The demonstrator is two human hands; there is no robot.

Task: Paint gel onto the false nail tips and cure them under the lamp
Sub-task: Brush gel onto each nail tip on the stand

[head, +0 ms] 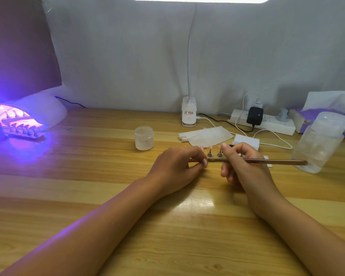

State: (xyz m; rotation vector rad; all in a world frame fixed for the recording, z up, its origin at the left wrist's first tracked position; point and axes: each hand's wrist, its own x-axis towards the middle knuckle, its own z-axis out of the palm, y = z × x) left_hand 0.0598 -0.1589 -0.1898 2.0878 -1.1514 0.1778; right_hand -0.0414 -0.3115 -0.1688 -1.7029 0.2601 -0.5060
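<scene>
Biggest risk from here imo: the left hand [179, 164] is pinching right at the pink false nail tip [205, 161]. One slip and wet gel smears onto skin, or the tip picks up a fingerprint. The thin brown-handled brush [277, 161] lies almost flat with its head at that tip, so a wobble could flood the edge or knock the other pink tips on small metal stands [214, 152] just behind. The handle's tail end also points at the tall clear plastic bottle [319, 142], which is near enough that a careless swing could clip it. And the glowing purple curing lamp [38, 114] sits well apart at the far left of the light wooden table [108, 196], with a strip of tips [22, 131] already under it, so it's a long carry for uncured gel.

Hands: the left has its fingers curled, thumb and forefinger closed on the tip. Honestly can't tell if it's gripping the tip itself or a stand beneath, since the fingers cover it. The right hand [243, 164] is curled around the brush pen-style, near the bristle end.
</scene>
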